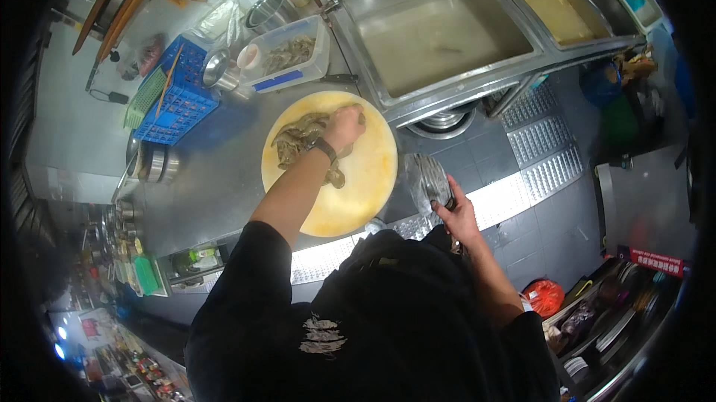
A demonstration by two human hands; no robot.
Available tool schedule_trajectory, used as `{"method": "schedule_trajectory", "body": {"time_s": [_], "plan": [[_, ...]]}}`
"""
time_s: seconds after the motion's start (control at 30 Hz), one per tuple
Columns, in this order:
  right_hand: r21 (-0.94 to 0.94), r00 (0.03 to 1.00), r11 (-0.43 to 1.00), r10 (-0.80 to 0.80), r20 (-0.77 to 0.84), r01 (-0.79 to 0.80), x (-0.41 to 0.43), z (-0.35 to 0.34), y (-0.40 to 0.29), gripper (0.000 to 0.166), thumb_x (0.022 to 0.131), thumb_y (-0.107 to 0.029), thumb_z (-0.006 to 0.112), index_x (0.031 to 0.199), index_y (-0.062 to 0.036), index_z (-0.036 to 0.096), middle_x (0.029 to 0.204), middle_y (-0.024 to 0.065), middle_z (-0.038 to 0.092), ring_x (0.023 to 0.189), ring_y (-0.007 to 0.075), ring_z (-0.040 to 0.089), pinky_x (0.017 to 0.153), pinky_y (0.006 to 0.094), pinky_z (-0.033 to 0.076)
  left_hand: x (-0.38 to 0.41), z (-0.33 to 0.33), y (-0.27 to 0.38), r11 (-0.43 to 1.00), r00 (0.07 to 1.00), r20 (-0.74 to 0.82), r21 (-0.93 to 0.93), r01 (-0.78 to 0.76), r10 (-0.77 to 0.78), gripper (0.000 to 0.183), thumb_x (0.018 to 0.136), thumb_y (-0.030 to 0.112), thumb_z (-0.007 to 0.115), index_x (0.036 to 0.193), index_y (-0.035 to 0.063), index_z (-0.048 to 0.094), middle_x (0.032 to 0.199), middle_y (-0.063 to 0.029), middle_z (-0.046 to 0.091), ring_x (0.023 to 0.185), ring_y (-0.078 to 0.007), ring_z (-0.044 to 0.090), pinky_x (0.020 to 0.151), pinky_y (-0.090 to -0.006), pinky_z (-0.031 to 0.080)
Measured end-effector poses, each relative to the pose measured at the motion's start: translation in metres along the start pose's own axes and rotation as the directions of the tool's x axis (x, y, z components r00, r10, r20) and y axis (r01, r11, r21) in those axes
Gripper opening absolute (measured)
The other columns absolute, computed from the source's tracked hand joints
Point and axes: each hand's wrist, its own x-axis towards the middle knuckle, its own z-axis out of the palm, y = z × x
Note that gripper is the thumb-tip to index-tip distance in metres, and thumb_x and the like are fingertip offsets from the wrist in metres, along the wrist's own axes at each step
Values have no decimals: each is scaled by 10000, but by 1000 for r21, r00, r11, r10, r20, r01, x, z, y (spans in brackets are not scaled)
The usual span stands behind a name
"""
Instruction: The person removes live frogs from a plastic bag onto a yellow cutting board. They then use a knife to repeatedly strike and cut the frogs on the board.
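My left hand reaches over a round yellowed cutting board, its fingers curled around what looks like a shrimp partly hidden by the hand. Raw grey-brown shrimp lie heaped on the board under and left of this hand, and a loose one rests below the wrist. Off the board's right side, my right hand grips a cleaver by its dark handle. The broad metal blade points up and away from me, above the floor.
Behind the board stand a clear plastic tub of shrimp, a knife and a blue plastic crate. A steel sink with cloudy water borders the counter at upper right. Metal bowls sit beneath the sink.
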Motion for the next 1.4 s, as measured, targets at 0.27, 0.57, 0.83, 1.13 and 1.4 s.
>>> {"method": "schedule_trajectory", "body": {"time_s": [0.27, 0.57, 0.83, 1.13, 1.4], "plan": [[2, 911, 918, -393, -124, 396, 43, 14, 55, 785, 898, -60, 742, 1587, -35, 366, 893, 7, 622, 689, 93, 534, 627, 274, 443, -96, 22, 59, 968, 998, 43, -250, -36, 48, 336, 833, 119, 759, 1156, 35, 716, 881, -158, 708, 825, -318, 706, 743, -416, 560], [-78, 922, 961, -275, -271, 264, 99, 76, 42, 804, 888, -141, 752, 1581, -14, 364, 794, 66, 648, 605, 116, 551, 568, 301, 457, -111, 20, 76, 978, 993, -121, -206, -11, -14, 246, 871, 147, 746, 1096, 52, 772, 992, -179, 750, 872, -336, 726, 784, -418, 583], [-15, 918, 969, -238, -317, 246, 104, 94, 25, 782, 905, -147, 739, 1580, -30, 362, 693, 45, 653, 461, 110, 536, 445, 304, 447, -114, 29, 68, 978, 980, -200, -200, -55, 14, 212, 866, 133, 741, 1061, 67, 792, 968, -172, 746, 850, -350, 720, 760, -426, 584], [-22, 910, 967, -247, -332, 254, 106, 100, 29, 803, 896, -161, 751, 1580, -17, 355, 762, 83, 690, 465, 127, 555, 438, 310, 458, -116, 31, 73, 980, 970, -243, -187, -61, 14, 187, 876, 119, 730, 1043, 62, 793, 951, -168, 743, 831, -354, 718, 768, -430, 586], [-181, 916, 959, -265, -300, 218, 86, 94, 7, 836, 878, -195, 764, 1575, -5, 343, 1023, 239, 742, 879, 312, 745, 816, 382, 575, -117, 30, 74, 990, 980, -187, -117, -85, 62, 159, 939, 128, 676, 1022, 32, 772, 934, -178, 736, 842, -366, 703, 759, -451, 577]]}}
